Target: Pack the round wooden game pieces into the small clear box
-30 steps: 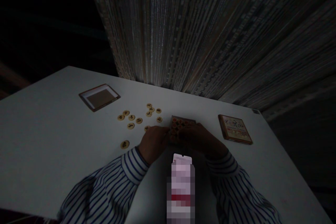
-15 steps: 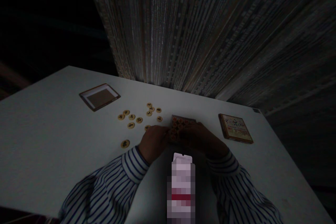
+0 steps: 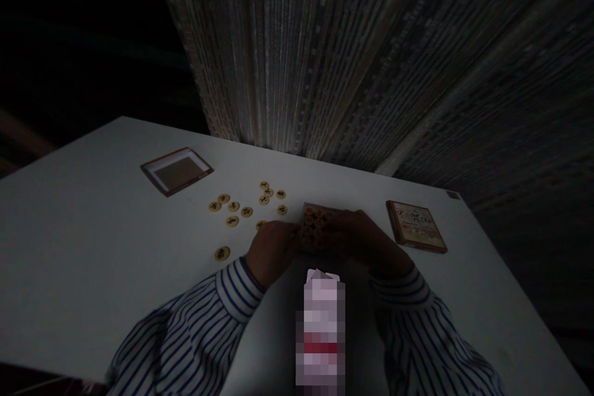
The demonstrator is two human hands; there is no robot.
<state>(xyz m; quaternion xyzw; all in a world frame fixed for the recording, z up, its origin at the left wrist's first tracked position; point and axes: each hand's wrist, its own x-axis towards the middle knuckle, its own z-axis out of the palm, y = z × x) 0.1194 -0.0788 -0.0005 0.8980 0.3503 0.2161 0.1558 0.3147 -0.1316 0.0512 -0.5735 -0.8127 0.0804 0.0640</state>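
Observation:
A small open box (image 3: 317,205) filled with round wooden pieces (image 3: 314,223) lies on the white table between my hands. My left hand (image 3: 273,252) is at the box's left side, its fingers curled against the edge; dim light hides the fingertips. Over the right part of the box, my right hand (image 3: 364,241) covers some pieces, and what its fingers do is too dark to tell. Several loose round pieces with dark characters (image 3: 246,212) lie left of the box, one (image 3: 222,253) apart from the others and nearer to me.
An open shallow box lid or tray (image 3: 177,171) lies at the far left of the white table (image 3: 93,247). A flat box with a printed cover (image 3: 416,226) is at the right. A striped curtain (image 3: 297,62) hangs behind the table's back edge.
My right hand has moved slightly to the right over the box, with its sleeve. My left hand and the loose pieces have stayed in place.

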